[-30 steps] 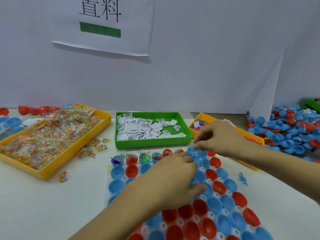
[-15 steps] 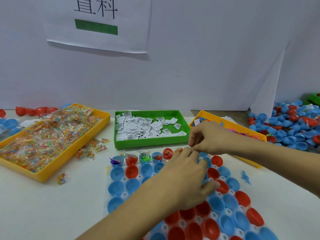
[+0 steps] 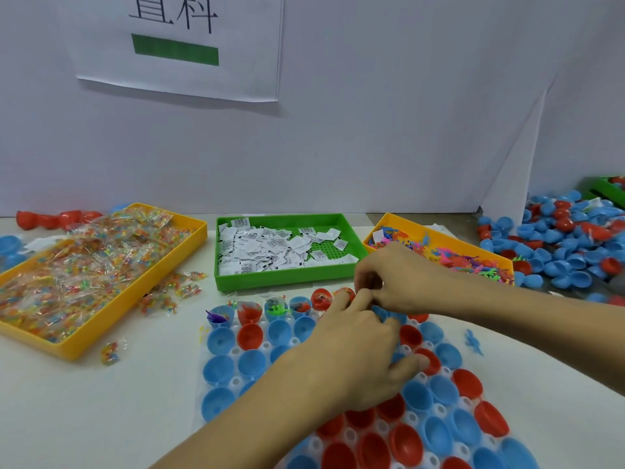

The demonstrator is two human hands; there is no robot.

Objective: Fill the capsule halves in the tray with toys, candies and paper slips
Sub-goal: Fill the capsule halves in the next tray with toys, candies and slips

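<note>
White partition walls with a printed paper sign in the upper left of the frame are seen behind a pale bench. Three supply trays are lined up across mid-frame: a yellow tray of candy packets at left, a green tray of paper slips at centre, and a yellow tray of small toys at right. Loose capsule halves are heaped at the far right. The clear tray of capsule halves is laid in the lower centre; its far row is already partly filled.

The right hand is held above the tray's far edge with fingers curled in a narrow grip; something small appears to be pinched, but what it is cannot be told. The left hand is rested over the capsule halves, its fingers bent toward the right hand; whether anything is held cannot be told.

The next unfilled halves of the far row lie directly beneath the right hand, which is judged the nearer; a short downward release seems called for.
</note>
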